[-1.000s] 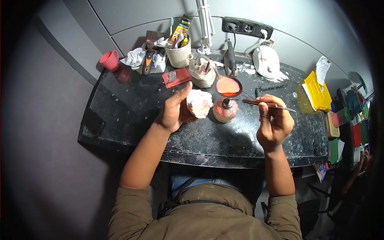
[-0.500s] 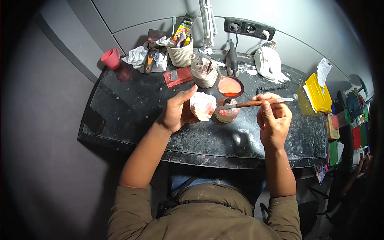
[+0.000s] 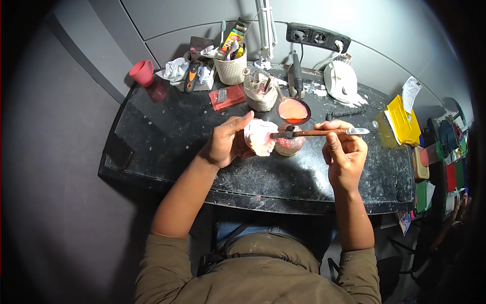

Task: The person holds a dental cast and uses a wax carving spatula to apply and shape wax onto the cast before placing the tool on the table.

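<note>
My left hand (image 3: 225,141) is closed around a white plaster dental cast (image 3: 259,136) with pink patches, its thumb pointing up beside it. My right hand (image 3: 346,157) grips a wax knife (image 3: 319,133) by its wooden handle. The knife lies nearly level, and its dark blade tip meets the cast's right side. Beneath the blade stands a round glass burner-like jar (image 3: 290,146) with a dark top and pinkish contents. Just behind it sits a small dark pan (image 3: 293,110) of pink and orange wax-like material.
Toward the back of the black bench (image 3: 177,131) are a pink mug (image 3: 142,74), a white basket (image 3: 231,70) of tools, a plaster-smeared container (image 3: 260,92) and pink sheets (image 3: 226,97). A handpiece (image 3: 297,75), a white device (image 3: 340,81) and yellow trays (image 3: 403,119) stand to the right.
The knife's blade has come to the cast's right side, its handle turning slightly. The cast has shifted a little and looks more brightly lit. Both hands keep their holds.
</note>
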### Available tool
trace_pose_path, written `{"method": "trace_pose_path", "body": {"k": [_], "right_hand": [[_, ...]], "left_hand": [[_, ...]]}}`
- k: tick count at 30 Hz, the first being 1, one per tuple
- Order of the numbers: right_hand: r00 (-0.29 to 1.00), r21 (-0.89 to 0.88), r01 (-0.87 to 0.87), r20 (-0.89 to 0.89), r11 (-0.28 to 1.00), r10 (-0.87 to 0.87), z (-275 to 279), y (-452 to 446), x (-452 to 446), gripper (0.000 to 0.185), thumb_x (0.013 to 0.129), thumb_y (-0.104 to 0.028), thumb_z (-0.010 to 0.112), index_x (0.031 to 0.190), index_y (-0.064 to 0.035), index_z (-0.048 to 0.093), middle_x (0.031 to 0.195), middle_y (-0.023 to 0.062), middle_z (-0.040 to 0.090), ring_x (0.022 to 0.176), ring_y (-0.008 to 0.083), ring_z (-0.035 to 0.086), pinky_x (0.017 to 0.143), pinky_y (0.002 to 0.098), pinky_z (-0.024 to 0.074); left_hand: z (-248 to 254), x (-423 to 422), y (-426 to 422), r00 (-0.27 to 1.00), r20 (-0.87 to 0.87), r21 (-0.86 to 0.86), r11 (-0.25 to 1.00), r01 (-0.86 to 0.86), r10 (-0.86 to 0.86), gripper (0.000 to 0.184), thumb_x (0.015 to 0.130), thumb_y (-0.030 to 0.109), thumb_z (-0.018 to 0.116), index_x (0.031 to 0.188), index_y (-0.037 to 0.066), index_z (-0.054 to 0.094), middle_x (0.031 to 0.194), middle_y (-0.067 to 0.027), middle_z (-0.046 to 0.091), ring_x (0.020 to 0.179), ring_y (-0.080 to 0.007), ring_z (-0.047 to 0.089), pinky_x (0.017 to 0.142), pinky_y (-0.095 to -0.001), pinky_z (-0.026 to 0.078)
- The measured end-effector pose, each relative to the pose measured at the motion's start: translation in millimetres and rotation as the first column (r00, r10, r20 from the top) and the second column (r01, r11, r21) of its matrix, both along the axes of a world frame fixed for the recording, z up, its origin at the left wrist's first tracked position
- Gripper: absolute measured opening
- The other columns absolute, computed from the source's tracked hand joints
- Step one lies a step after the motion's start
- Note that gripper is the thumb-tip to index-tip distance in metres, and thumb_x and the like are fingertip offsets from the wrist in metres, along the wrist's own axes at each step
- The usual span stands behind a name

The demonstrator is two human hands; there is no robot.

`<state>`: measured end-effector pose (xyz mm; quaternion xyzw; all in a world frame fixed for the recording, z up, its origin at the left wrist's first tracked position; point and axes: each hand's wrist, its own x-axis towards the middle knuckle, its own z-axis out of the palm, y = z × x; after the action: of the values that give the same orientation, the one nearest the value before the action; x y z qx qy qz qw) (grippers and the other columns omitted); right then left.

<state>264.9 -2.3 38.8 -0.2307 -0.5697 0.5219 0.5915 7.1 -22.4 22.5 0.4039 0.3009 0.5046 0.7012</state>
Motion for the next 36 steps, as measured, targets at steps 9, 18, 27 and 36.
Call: {"method": "trace_pose_path", "body": {"k": [9, 18, 27, 36], "right_hand": [[1.0, 0.021, -0.007, 0.021, 1.0, 0.007, -1.4, 0.2, 1.8, 0.014, 0.096, -0.005, 0.062, 0.105, 0.0052, 0.062, 0.1, 0.0185, 0.071, 0.051, 0.0036, 0.047, 0.044, 0.0177, 0.0358], [0.999, 0.028, -0.045, 0.008, 0.999, 0.044, 0.2, -1.9, 1.2, 0.012, 0.096, -0.005, 0.062, 0.102, 0.0055, 0.063, 0.097, 0.0175, 0.071, 0.052, 0.0036, 0.047, 0.044, 0.0178, 0.0358], [0.628, -0.147, 0.256, 0.777, 0.955, -0.049, 12.1, 19.6, 51.3, 0.028, 0.088, -0.02, 0.076, 0.07, 0.0003, 0.066, 0.059, -0.0012, 0.058, 0.053, 0.0038, 0.047, 0.047, 0.0256, 0.0379], [0.808, 0.031, 0.174, 0.567, 0.984, -0.161, 12.4, -61.4, 17.2, 0.029, 0.088, -0.019, 0.074, 0.107, 0.0015, 0.069, 0.089, 0.017, 0.072, 0.066, 0.0204, 0.069, 0.062, 0.0316, 0.0536]], "left_hand": [[-3.3, -1.2, 2.8, 1.0, 0.027, -0.006, 1.0, 0.011, -0.011, 0.052, 0.104, 0.045, 0.039, 0.109, 0.001, 0.066, 0.084, -0.0071, 0.069, 0.06, -0.0109, 0.06, 0.049, -0.0232, 0.041], [3.2, 3.6, -0.4, 1.0, 0.009, -0.017, 1.0, -0.022, 0.022, 0.051, 0.104, 0.045, 0.04, 0.109, 0.001, 0.066, 0.084, -0.0061, 0.068, 0.06, -0.0111, 0.059, 0.049, -0.0233, 0.041], [-5.1, -10.3, 2.4, 0.992, -0.119, 0.037, 0.998, 0.048, -0.044, 0.054, 0.103, 0.048, 0.043, 0.097, 0.0, 0.068, 0.077, -0.0061, 0.068, 0.058, -0.0114, 0.06, 0.05, -0.0226, 0.043], [18.6, 34.7, -36.9, 0.933, -0.351, 0.028, 0.995, 0.096, -0.08, 0.057, 0.106, 0.045, 0.038, 0.073, 0.004, 0.06, 0.066, -0.0006, 0.059, 0.062, -0.0074, 0.055, 0.06, -0.0239, 0.043]]}}
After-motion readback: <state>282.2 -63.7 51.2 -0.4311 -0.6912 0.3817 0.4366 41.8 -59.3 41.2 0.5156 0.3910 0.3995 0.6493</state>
